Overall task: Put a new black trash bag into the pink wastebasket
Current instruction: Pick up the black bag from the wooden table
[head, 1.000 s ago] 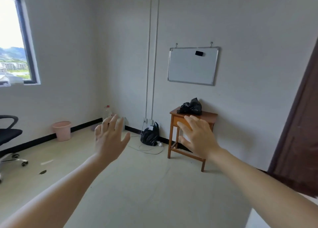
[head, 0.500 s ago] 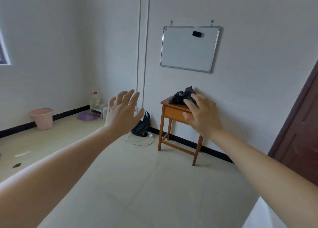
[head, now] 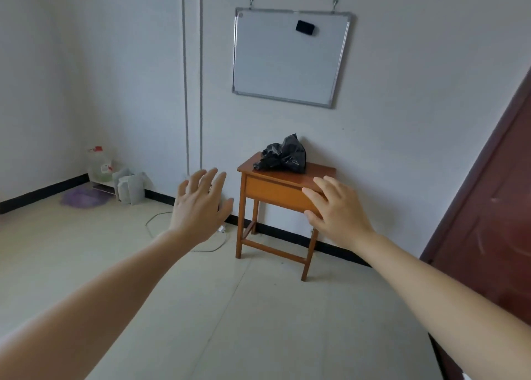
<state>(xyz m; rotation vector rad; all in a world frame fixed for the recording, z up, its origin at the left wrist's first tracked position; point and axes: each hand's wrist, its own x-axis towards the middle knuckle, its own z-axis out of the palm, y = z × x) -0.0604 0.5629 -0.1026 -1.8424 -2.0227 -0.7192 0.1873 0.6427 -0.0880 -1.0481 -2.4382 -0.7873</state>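
Note:
A crumpled black trash bag (head: 283,156) lies on top of a small wooden table (head: 275,191) against the far wall. My left hand (head: 198,207) is raised in front of me, left of the table, fingers spread and empty. My right hand (head: 336,210) is held out in front of the table's right side, also spread and empty. Both hands are well short of the bag. The pink wastebasket is out of view.
A whiteboard (head: 290,56) hangs above the table. In the left corner stand a clear jug (head: 100,163), white bags (head: 130,185) and a purple item (head: 83,199) on the floor. A white cable (head: 214,243) trails on the floor. A dark door (head: 494,207) is at right.
The view has turned right and closer to the table; the pink wastebasket and window have left the frame. Both hands stay raised and spread.

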